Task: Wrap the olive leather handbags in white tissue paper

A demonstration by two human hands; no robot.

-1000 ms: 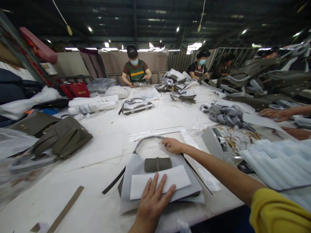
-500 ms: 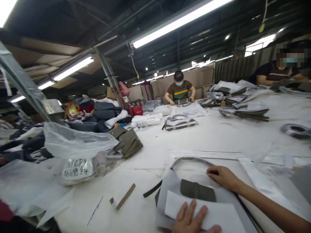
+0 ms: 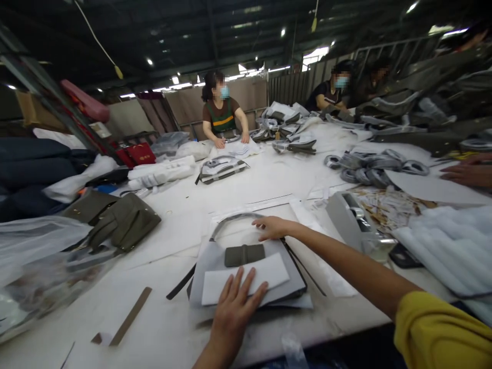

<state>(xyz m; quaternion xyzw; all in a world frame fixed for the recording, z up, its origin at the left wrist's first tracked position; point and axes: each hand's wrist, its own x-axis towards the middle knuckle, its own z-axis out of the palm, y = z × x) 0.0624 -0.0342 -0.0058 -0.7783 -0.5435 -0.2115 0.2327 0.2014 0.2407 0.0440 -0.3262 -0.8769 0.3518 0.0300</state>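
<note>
A handbag [image 3: 203, 271] lies on the white table, its body covered with pale grey sheeting. Its arched handle [image 3: 226, 219] is wrapped in greyish film. A dark olive tab [image 3: 235, 257] shows on its upper front. Below the tab is a folded white sheet [image 3: 215, 288], with my left hand [image 3: 234, 307] resting flat on it, fingers spread. My right hand [image 3: 273, 228] hovers over the right end of the handle, fingers and thumb apart; whether it touches the handle I cannot tell. Dark straps [image 3: 180, 283] stick out at both sides of the bag.
An olive bag [image 3: 125, 225] and clear plastic lie at left, near a brown strip [image 3: 132, 313]. To the right stand a grey tape dispenser [image 3: 348, 218] and bundled wrapped handles [image 3: 378, 166]. A co-worker [image 3: 223, 115] works across the table; others are farther right.
The view has swung to the right, bringing the dispenser and wrapped handles into sight. My right hand's fingers have loosened from a pinch. My left hand stays on the white sheet.
</note>
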